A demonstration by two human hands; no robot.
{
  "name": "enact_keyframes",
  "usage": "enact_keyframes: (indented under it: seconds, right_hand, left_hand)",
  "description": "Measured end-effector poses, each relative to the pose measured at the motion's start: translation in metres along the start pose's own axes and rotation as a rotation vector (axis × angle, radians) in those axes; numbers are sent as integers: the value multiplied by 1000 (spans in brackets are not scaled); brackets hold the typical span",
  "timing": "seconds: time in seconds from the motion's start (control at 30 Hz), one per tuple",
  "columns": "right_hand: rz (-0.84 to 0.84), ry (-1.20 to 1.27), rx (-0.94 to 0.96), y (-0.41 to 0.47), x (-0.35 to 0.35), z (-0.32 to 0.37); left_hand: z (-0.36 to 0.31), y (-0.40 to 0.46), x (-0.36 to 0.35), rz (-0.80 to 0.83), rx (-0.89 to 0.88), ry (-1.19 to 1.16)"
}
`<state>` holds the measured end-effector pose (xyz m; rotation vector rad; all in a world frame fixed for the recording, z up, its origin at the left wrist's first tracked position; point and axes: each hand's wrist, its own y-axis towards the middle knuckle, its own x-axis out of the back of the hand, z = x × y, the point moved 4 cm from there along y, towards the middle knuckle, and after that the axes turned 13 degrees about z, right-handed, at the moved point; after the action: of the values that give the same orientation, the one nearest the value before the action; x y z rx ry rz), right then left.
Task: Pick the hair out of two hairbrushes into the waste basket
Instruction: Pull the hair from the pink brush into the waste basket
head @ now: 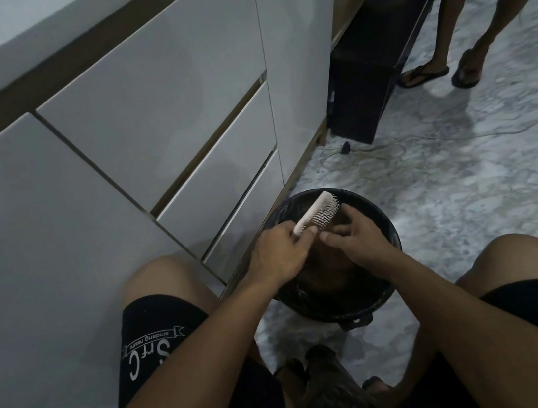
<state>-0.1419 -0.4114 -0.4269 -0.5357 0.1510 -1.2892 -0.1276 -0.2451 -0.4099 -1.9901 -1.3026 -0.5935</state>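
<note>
Black shorts [149, 345] are covering the seated person's thighs at the bottom of the view, knees spread, and both bare forearms are reaching forward and down between them, converging over the waste basket [385, 294]. Just ahead of the knees, the left hand [276, 254] is curling round the handle of a white hairbrush [317, 215], thumb lying along the handle, holding it tilted so the head is pointing up and away with the bristles facing right. Close beside it, the right hand [357, 236] is bending at the wrist, its fingers curling in against the bristles near the base of the brush head; whether any hair is pinched between them cannot be told. Brush and both hands are hanging directly above the dark, round basket, which is standing on the marbled floor [466, 193] next to white drawer fronts [215, 176]. Farther off, a pale cable [374, 154] is lying coiled on the floor, and another person's legs in sandals [425, 73] are standing at top right.
</note>
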Motion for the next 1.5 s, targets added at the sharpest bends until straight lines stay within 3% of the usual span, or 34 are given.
enact_keyframes:
  seconds: [0.17, 0.3, 0.5, 0.63, 0.8, 1.0, 1.37, 1.5]
  right_hand:
    - [60, -355, 53, -4, -3, 9]
    - [-13, -636, 11, -1, 8, 3]
    - [-179, -800, -17, -5, 23, 4]
    - [-189, -768, -5, -6, 21, 2]
    - [-123, -668, 209, -15, -1, 14]
    - [-196, -685, 387, -18, -11, 24]
    - [-477, -891, 189, -14, 17, 17]
    - [-451, -845, 129, -13, 17, 13]
  left_hand:
    - [10, 3, 1, 5, 44, 3]
    - [25, 3, 4, -30, 122, -29]
    - [25, 5, 4, 10, 145, -54]
    - [27, 6, -1, 51, 183, -84]
    - [23, 1, -5, 93, 218, -154]
    - [13, -3, -12, 167, 224, -261]
    - [14, -6, -15, 223, 178, -238]
    - [12, -6, -13, 229, 178, -241]
